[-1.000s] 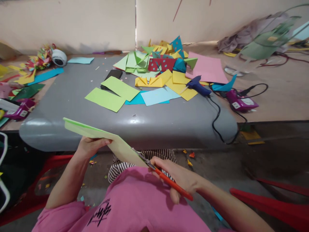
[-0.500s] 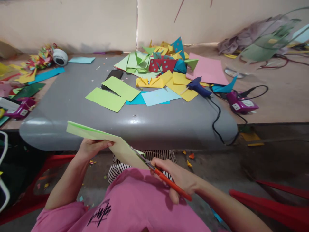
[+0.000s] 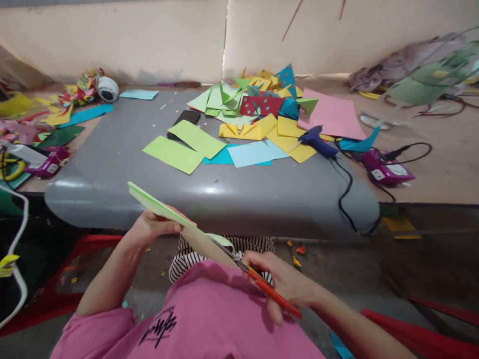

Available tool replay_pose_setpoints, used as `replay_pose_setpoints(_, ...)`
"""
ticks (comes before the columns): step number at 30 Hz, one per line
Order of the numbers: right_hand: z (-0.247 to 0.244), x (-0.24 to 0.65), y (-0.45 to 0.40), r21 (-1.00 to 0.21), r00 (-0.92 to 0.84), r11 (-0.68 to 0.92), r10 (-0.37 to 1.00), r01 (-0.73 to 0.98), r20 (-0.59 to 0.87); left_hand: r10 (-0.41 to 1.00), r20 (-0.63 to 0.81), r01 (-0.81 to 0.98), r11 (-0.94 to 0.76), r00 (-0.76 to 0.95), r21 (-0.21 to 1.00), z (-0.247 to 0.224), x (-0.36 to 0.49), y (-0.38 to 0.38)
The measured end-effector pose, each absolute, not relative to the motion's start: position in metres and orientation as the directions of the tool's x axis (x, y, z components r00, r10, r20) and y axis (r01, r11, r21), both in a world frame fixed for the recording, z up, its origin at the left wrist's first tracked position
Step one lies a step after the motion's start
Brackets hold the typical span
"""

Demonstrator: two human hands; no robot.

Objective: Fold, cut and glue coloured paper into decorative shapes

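Observation:
My left hand (image 3: 159, 227) pinches a folded sheet of light green paper (image 3: 204, 244), held over my lap in front of the table edge. Orange-handled scissors (image 3: 271, 289) are gripped in my right hand (image 3: 284, 279). Their blades sit on the sheet's right part, along its far edge, and a narrow strip curls up beside them. Beyond my hands, two light green paper pieces (image 3: 174, 154) lie on the grey table cover (image 3: 123, 174), partly over a black phone-like object (image 3: 187, 118).
Folded coloured papers (image 3: 262, 104) are heaped at the back middle. A blue glue gun (image 3: 318, 141) lies on the right, its black cord hanging over the front edge near a purple box (image 3: 389, 167). A white round device (image 3: 108, 89) stands back left. Red chairs (image 3: 419, 329) flank me.
The scissors have moved further along the paper's edge, and the curled strip is longer. The sheet has tilted to a more edge-on angle. The whole view has shifted slightly.

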State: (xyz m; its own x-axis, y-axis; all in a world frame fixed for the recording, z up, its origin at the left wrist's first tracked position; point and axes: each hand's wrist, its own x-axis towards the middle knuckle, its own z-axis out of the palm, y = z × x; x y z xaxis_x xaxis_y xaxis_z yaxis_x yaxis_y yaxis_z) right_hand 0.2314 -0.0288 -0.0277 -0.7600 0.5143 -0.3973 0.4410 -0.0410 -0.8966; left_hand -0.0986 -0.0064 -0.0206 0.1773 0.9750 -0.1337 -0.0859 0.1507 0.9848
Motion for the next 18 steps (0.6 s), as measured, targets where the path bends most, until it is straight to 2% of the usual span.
replay_pose_setpoints(4,-0.025,0.231,-0.027,-0.890,-0.751,-0.040,0.521,0.453,-0.406,0.977,-0.163,-0.049,0.171,0.140,0.984,-0.023,-0.101,-0.009)
replay_pose_setpoints(9,-0.021,0.229,-0.025,-0.890,-0.776,-0.028,0.478,0.456,-0.412,0.930,-0.160,0.073,0.144,0.330,0.987,-0.021,-0.104,-0.004)
replay_pose_setpoints(14,-0.017,0.225,-0.025,-0.901,-0.791,0.018,0.486,0.433,-0.371,0.969,-0.083,0.029,0.078,0.233,0.997,-0.022,-0.097,-0.008)
replay_pose_setpoints(18,-0.017,0.223,-0.025,-0.907,-0.796,0.000,0.479,0.422,-0.370,0.972,-0.088,0.035,0.083,0.219,0.996,-0.025,-0.095,-0.012)
